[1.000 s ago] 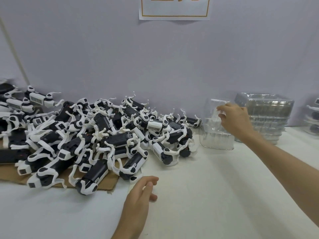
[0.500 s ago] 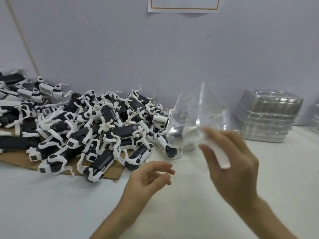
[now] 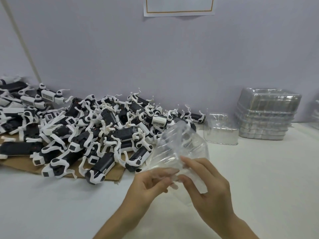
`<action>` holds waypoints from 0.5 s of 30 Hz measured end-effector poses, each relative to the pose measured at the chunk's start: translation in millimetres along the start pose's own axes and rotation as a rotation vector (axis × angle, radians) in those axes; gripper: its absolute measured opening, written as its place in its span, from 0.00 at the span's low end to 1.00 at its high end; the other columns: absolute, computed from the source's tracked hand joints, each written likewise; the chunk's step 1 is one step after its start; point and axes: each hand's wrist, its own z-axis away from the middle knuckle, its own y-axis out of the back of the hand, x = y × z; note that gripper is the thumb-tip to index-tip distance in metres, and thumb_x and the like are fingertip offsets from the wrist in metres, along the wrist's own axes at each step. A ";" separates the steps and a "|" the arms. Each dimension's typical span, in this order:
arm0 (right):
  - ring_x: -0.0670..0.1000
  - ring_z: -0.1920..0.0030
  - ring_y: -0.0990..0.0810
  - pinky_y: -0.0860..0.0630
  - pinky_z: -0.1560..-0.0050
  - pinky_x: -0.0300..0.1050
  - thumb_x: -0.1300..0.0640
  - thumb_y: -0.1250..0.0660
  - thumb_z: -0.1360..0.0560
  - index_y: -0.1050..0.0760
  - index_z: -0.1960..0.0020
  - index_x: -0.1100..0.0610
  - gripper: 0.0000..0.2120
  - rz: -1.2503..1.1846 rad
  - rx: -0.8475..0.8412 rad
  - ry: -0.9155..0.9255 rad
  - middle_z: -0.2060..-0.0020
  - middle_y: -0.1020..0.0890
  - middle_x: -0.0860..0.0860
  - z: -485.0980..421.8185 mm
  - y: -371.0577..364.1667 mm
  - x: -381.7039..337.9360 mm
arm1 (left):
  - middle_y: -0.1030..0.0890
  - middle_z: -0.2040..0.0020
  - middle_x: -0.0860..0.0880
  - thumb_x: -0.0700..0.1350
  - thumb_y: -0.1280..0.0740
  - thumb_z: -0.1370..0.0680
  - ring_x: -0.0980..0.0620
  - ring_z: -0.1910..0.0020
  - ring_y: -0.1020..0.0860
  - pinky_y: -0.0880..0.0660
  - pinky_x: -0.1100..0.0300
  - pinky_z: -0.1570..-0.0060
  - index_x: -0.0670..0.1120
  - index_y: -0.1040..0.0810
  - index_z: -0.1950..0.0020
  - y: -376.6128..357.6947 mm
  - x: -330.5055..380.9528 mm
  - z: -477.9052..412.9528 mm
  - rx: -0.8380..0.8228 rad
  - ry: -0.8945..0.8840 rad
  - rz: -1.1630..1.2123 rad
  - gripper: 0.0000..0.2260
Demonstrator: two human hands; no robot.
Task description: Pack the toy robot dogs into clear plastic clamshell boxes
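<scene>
A clear plastic clamshell box (image 3: 179,145) is held up above the white table, just right of the toy pile. My right hand (image 3: 208,185) grips its near edge from the right. My left hand (image 3: 150,183) pinches the same edge from the left, fingertips on the plastic. A large heap of black-and-white toy robot dogs (image 3: 89,131) lies on the left, partly on a sheet of brown cardboard (image 3: 110,175). The nearest dog (image 3: 101,168) lies at the cardboard's front edge.
Another clear clamshell box (image 3: 221,130) stands by the wall, right of the pile. A stack of nested clamshell boxes (image 3: 265,114) sits further right. A paper notice (image 3: 179,6) hangs on the grey wall. White table surface (image 3: 51,204) lies in front.
My right hand brought a clamshell box from the stack area toward me. My left hand rose from the table and took hold of the box's near edge.
</scene>
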 end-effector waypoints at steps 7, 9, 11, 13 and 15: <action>0.42 0.42 0.20 0.28 0.41 0.32 0.37 0.35 0.22 0.29 0.33 0.39 0.19 -0.099 -0.229 -0.244 0.44 0.20 0.36 -2.9 5.2 1.5 | 0.14 0.59 0.40 0.50 0.24 0.31 0.45 0.60 0.14 0.24 0.64 0.58 0.44 0.14 0.57 -3.0 -7.4 -2.8 0.143 0.005 0.083 0.10; 0.43 0.46 0.19 0.25 0.46 0.38 0.39 0.34 0.21 0.26 0.38 0.41 0.14 -0.096 -0.263 -0.222 0.47 0.19 0.38 -2.4 6.1 4.0 | 0.14 0.60 0.41 0.54 0.21 0.33 0.45 0.61 0.14 0.25 0.65 0.59 0.47 0.13 0.57 -2.0 -7.0 -2.7 0.155 0.009 0.069 0.12; 0.44 0.49 0.19 0.23 0.50 0.41 0.41 0.35 0.20 0.24 0.41 0.46 0.12 -0.071 -0.239 -0.179 0.49 0.19 0.39 -2.0 6.5 3.6 | 0.14 0.60 0.41 0.56 0.23 0.34 0.45 0.61 0.14 0.25 0.66 0.60 0.48 0.13 0.58 -1.6 -8.1 -2.8 0.156 0.013 0.060 0.14; 0.43 0.50 0.18 0.22 0.51 0.42 0.42 0.35 0.19 0.22 0.41 0.50 0.14 -0.053 -0.193 -0.158 0.49 0.18 0.39 -1.5 6.3 3.0 | 0.14 0.60 0.41 0.57 0.23 0.35 0.45 0.62 0.14 0.25 0.67 0.61 0.47 0.14 0.59 -2.0 -8.4 -3.5 0.160 0.021 0.068 0.14; 0.44 0.50 0.17 0.21 0.52 0.45 0.44 0.36 0.19 0.22 0.41 0.51 0.14 -0.045 -0.160 -0.142 0.50 0.18 0.40 -0.8 5.7 2.3 | 0.13 0.60 0.42 0.57 0.23 0.35 0.45 0.61 0.14 0.25 0.66 0.61 0.47 0.14 0.58 -3.1 -8.0 -4.7 0.153 0.029 0.075 0.14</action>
